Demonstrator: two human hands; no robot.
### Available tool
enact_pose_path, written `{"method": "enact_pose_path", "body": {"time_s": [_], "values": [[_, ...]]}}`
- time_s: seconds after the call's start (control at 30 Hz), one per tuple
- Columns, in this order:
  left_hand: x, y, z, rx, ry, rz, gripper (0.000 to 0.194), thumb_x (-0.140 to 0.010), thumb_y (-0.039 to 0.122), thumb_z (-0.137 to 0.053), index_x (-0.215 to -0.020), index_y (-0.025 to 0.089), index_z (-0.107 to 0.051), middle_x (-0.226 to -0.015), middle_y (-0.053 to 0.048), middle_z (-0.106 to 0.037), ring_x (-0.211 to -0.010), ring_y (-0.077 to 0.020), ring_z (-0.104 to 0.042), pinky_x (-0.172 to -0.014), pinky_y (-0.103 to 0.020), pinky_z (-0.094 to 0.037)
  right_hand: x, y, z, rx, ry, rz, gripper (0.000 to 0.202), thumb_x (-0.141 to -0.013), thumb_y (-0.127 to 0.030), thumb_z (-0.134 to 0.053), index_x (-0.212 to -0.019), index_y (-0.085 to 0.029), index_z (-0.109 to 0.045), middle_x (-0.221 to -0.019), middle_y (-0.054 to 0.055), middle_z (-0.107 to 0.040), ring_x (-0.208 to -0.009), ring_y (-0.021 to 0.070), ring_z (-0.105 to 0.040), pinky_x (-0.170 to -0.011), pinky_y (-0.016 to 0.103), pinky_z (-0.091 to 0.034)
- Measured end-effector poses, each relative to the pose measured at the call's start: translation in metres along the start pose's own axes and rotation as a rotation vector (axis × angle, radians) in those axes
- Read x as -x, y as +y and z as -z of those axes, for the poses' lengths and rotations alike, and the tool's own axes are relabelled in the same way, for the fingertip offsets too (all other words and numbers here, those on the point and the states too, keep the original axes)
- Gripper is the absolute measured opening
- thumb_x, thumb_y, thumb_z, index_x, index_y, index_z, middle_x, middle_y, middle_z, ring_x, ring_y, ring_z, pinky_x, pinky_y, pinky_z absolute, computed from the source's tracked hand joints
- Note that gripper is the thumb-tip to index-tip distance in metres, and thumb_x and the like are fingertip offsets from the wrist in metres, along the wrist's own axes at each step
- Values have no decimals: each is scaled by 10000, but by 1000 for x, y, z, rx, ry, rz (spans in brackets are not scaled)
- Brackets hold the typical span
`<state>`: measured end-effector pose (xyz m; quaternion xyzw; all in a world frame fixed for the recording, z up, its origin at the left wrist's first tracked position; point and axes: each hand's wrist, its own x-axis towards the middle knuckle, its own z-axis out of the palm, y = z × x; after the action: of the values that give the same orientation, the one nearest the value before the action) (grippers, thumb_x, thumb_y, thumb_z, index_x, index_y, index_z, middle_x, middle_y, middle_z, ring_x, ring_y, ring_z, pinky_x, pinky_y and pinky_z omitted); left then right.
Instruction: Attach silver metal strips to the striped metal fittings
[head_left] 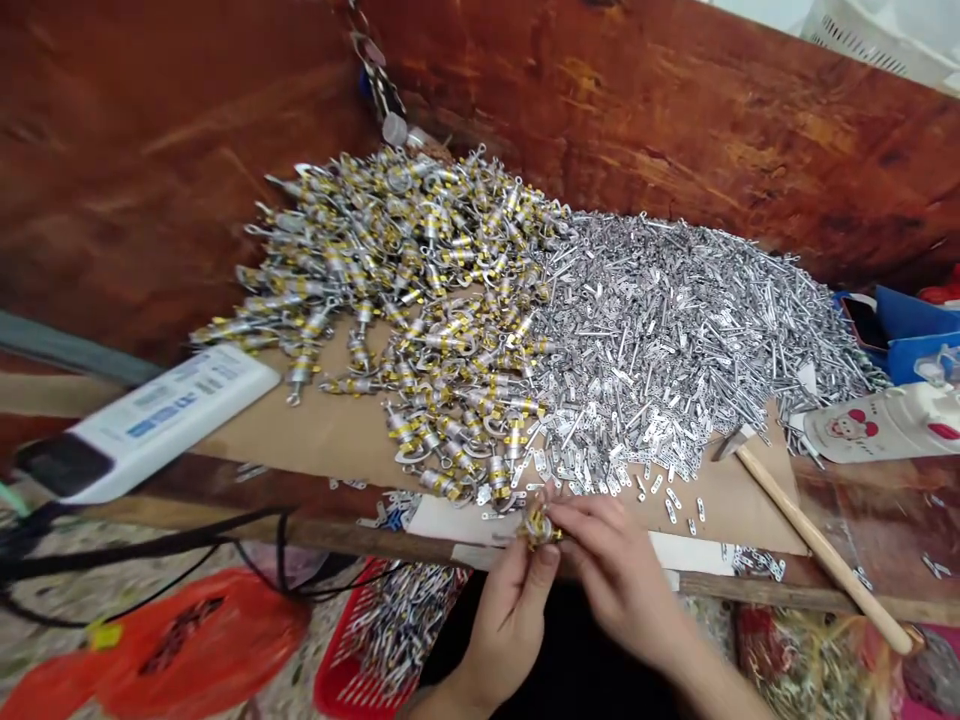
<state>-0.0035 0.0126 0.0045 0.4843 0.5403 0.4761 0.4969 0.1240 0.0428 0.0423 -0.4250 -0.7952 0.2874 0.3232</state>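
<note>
At the bench's front edge, my two closed hands meet around a small silver-and-yellow metal fitting (538,524). My left hand (508,605) grips it from below, its thumb pointing up alongside. The fingers of my right hand (616,572) pinch at its right side and partly cover it. Just beyond lies a heap of similar fittings (442,345), with silver barrels, yellow bands, curved hooks and eyed rods. To the right of that spreads a large pile of small flat metal plates with holes and thin pins (645,330).
A hammer (814,535) with a wooden handle rests at right, near a white bottle (877,425) and a blue case (919,330). A long white box-like object (169,420) lies left. Below are a red basket of metal parts (337,650) and an orange plastic bag (202,640).
</note>
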Motion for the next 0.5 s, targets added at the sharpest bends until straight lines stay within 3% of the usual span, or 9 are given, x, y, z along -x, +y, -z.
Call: {"method": "enact_pose_path", "body": {"time_s": [0.07,0.1,0.17,0.27,0.37,0.43,0.5], "values": [[0,-1,9,-67,-48,29,435,-890,460,-398,-1169,171,-567,-1018,-80,-669,-929,-198,-633,-850,-285,-501,-13,26,21,17,-70,-25,237,-909,-223,-420,-1083,-263,-576,-863,4,-666,-806,135,-593,-717,269,-488],[-1,-1,15,-125,-82,19,421,-888,441,-412,-1176,175,-564,-1039,-79,-664,-925,-198,-634,-854,-290,-501,-22,41,31,106,36,-46,239,-908,-244,-415,-1071,-242,-589,-894,24,-671,-847,154,-596,-749,298,-490],[-2,-1,28,-258,-135,-84,398,-883,386,-446,-1219,192,-532,-1125,-80,-631,-1004,-209,-607,-908,-310,-472,-37,71,47,360,153,-145,326,-892,-255,-421,-1183,-173,-542,-1188,107,-580,-1118,239,-501,-947,440,-396],[-1,1,41,-434,-174,-336,407,-881,276,-462,-1286,233,-459,-1198,-76,-589,-1078,-203,-569,-905,-293,-475,-43,98,55,493,-67,-201,414,-886,-267,-419,-1272,-130,-478,-1362,134,-424,-1291,277,-326,-1049,493,-272],[4,4,45,-517,-178,-474,430,-879,198,-456,-1302,273,-431,-1108,-57,-625,-985,-158,-613,-821,-219,-510,-26,99,55,421,-223,-192,376,-915,-288,-358,-1247,-191,-506,-1358,84,-441,-1273,227,-371,-1058,461,-281],[8,6,44,-518,-189,-484,420,-876,176,-459,-1282,284,-455,-1049,-44,-630,-943,-139,-622,-804,-193,-510,-8,91,58,343,-166,-202,355,-919,-308,-355,-1223,-225,-518,-1316,63,-492,-1238,208,-418,-1048,447,-300],[12,7,42,-495,-215,-476,398,-873,160,-460,-1254,271,-490,-1034,-51,-619,-933,-138,-619,-805,-188,-507,9,82,60,279,-3,-266,315,-907,-328,-385,-1149,-226,-559,-1202,70,-579,-1153,214,-494,-986,431,-365]]}}
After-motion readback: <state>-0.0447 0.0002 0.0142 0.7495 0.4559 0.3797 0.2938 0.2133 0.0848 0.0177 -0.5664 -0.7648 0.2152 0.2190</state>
